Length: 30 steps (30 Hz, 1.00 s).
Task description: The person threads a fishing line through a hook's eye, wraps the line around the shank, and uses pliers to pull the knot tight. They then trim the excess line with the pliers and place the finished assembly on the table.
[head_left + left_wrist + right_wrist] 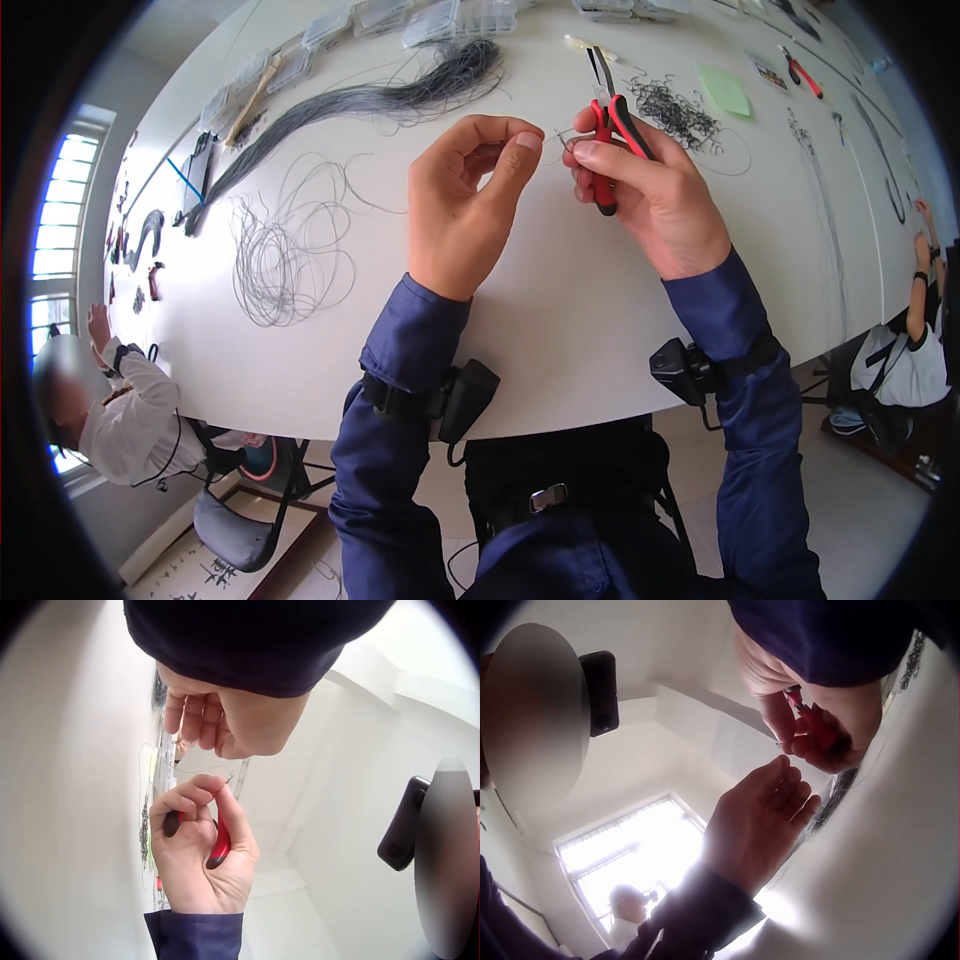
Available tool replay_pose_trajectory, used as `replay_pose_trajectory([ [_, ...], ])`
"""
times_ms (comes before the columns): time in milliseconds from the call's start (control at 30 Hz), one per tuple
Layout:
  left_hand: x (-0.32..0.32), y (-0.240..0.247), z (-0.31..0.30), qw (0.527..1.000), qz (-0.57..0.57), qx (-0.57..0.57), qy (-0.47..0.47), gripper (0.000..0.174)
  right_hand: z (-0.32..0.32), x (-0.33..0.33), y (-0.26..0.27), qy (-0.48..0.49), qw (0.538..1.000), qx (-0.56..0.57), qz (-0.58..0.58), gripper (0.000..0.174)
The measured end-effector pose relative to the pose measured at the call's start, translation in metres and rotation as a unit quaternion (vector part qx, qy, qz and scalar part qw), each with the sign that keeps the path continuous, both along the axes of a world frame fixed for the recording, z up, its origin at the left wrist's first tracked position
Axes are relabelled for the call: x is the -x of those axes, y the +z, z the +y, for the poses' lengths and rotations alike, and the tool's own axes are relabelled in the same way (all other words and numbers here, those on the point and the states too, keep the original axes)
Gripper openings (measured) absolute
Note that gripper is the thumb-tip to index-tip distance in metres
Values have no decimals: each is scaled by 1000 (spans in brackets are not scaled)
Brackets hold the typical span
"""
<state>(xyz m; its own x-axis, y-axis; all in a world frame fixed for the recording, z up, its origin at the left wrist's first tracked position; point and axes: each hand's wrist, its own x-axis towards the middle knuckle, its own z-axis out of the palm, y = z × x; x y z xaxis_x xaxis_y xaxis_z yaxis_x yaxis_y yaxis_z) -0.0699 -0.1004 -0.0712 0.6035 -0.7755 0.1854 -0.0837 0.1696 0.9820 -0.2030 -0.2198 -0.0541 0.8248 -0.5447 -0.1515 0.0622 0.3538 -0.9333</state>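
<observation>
Red-and-black pliers [604, 185] lie across the palm of my right hand [665, 195], jaws pointing away from me. The same hand's thumb and index finger pinch a small wire piece [562, 139], also visible in the left wrist view at the fingertips of the right hand [202, 855]. My left hand [465, 205] is just to the left, thumb and index tips together on what looks like a thin wire, its other fingers curled. In the right wrist view the left hand [757, 825] faces the pliers [821, 731], fingertips close to the right hand's. Exact contact is hard to see.
Loose coiled wire [290, 260] and a long grey wire bundle [370, 100] lie left on the white table [560, 350]. Small dark wire pieces [675, 115], green paper [724, 90] and other pliers [802, 75] lie right. Clear boxes [430, 25] line the back. People sit at both sides.
</observation>
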Motion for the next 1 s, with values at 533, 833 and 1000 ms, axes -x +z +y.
replay_pose_trajectory([
  [533,6,-3,-4,985,159,17,-61,17,13,-6,-5,-89,986,142,3,20],
  [833,2,-6,-4,964,236,63,-102,18,13,-6,-2,-100,982,158,8,21],
  [1000,5,-9,-6,979,181,47,-78,19,16,-6,-2,-103,983,154,5,21],
])
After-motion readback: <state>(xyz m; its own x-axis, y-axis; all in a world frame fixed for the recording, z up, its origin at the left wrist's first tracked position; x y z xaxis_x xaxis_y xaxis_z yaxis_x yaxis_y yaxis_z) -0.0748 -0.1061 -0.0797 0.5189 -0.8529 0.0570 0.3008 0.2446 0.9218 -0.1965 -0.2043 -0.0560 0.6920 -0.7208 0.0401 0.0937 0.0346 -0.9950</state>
